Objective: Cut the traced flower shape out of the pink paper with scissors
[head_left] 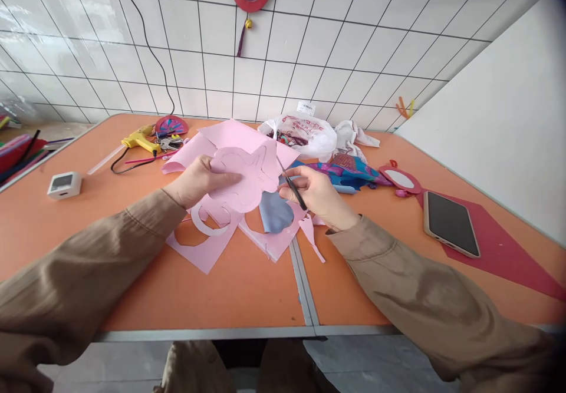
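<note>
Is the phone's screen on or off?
Looks off: the phone screen faces up and is dark all over, with nothing lit.

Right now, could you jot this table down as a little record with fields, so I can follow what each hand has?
Left hand: pinches a pink cut-out with drawn lines
Right hand: holds black-handled scissors at the cut-out's right edge
Below the hands: pink offcuts, blue piece
Left side: yellow glue gun, white device
Back: plastic bag
Right side: phone, partly on a red sheet
Surface: orange tabletop
</note>
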`<state>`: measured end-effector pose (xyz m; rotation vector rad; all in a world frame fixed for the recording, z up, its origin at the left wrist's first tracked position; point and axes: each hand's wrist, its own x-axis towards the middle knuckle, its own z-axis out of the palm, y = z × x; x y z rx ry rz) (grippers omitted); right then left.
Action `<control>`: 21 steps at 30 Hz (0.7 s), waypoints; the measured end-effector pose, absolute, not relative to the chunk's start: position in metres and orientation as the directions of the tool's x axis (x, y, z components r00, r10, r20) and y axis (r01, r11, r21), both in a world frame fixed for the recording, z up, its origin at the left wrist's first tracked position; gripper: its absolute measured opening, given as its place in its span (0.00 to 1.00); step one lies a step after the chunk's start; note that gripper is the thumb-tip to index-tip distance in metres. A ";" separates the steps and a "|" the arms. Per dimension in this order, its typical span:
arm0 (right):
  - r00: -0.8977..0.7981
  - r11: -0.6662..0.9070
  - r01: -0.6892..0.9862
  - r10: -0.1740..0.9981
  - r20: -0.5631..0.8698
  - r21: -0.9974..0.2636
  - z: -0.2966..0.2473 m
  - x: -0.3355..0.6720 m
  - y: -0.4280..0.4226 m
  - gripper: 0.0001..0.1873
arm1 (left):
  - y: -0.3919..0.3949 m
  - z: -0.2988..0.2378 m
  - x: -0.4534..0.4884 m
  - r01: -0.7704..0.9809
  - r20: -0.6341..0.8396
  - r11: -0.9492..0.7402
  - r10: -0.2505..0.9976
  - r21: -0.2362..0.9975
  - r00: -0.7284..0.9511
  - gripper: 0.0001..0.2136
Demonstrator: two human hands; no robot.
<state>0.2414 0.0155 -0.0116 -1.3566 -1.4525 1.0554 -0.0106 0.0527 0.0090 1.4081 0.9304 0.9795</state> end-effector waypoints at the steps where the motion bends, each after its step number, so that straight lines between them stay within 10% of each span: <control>1: -0.045 0.075 0.342 0.997 0.064 -0.937 -0.013 0.242 0.016 0.28 | 0.055 0.012 -0.014 0.019 0.069 -0.080 0.940 0.997 0.334 0.16; 11: -0.308 0.339 0.911 0.938 0.161 -0.235 -0.016 0.224 0.004 0.15 | 0.052 0.026 -0.019 0.029 0.059 -0.079 0.899 0.996 0.435 0.11; 21: -0.468 0.489 0.852 0.871 0.149 -0.184 -0.018 0.222 0.004 0.11 | 0.044 0.046 -0.011 0.174 -0.036 -0.079 0.819 0.982 0.573 0.09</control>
